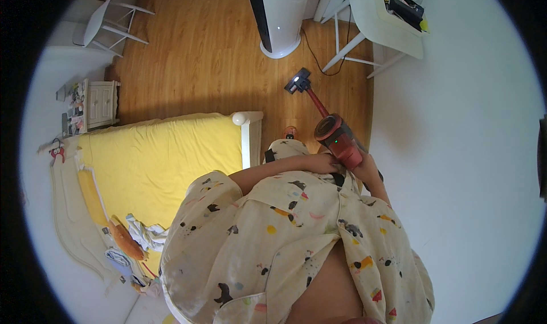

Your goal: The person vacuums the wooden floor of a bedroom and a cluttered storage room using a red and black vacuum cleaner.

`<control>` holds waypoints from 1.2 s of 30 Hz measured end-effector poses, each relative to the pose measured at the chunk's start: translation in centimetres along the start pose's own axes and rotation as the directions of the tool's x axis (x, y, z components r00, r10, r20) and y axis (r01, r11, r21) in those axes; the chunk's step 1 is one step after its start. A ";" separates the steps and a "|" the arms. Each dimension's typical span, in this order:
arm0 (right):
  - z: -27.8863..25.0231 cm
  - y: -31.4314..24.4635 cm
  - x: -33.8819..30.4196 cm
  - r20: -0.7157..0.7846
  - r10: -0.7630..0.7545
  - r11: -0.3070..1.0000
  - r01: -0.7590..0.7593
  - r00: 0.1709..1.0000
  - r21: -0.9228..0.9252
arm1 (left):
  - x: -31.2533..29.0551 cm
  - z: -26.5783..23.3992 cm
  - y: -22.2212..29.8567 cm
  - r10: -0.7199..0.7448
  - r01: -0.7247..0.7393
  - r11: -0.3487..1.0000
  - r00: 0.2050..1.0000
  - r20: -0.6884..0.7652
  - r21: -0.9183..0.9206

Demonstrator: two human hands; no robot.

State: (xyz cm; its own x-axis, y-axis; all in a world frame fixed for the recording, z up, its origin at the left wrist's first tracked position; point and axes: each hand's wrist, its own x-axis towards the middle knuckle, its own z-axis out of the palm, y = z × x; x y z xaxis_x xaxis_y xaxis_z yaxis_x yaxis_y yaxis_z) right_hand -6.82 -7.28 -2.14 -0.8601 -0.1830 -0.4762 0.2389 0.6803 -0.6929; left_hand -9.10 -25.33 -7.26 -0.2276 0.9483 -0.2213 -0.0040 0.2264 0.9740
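Note:
A red cordless stick vacuum (337, 139) points away from me over the wooden floor (199, 56). Its red tube (317, 102) ends in a dark floor head (298, 81) with a small light on. My right hand (369, 168) is closed around the vacuum's handle at the near end. My left arm crosses my patterned pyjama top, and my left hand (322, 163) lies against the lower side of the vacuum's body; I cannot see whether its fingers grip it. One slippered foot (290, 132) shows just below the tube.
A bed with a yellow sheet (165, 153) and a white corner post (246, 119) stands to my left, with clothes and toys (137, 236) at its near edge. Ahead are a white tower appliance (279, 22) with a cable, a white desk (387, 25), a white chair (105, 22) and a small white cabinet (101, 102). A white wall (456, 153) runs along my right.

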 end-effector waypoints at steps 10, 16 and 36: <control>-8.3 3.6 4.0 0.187 -0.164 0.979 0.184 0.969 -0.092 | 5.5 -2.7 1.3 -0.094 0.075 0.987 0.986 -0.136 -0.140; -15.0 6.3 8.7 0.387 -0.245 0.928 0.331 0.889 -0.173 | 10.1 -5.4 4.0 -0.079 0.088 0.968 0.996 -0.047 0.236; -12.9 6.5 17.3 0.481 -0.363 0.896 0.441 0.798 -0.055 | 15.1 -2.5 6.0 -0.699 -0.333 0.412 0.481 -0.529 -0.848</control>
State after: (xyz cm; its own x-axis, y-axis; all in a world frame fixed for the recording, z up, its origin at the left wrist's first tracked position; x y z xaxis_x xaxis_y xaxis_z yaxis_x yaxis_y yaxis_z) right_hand -26.00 3.11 -7.88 -0.5560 -0.7346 -0.3888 -0.1900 0.5677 -0.8010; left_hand -15.01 -10.21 -4.61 -0.6216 0.1806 -0.7622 -0.7516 -0.4115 0.5155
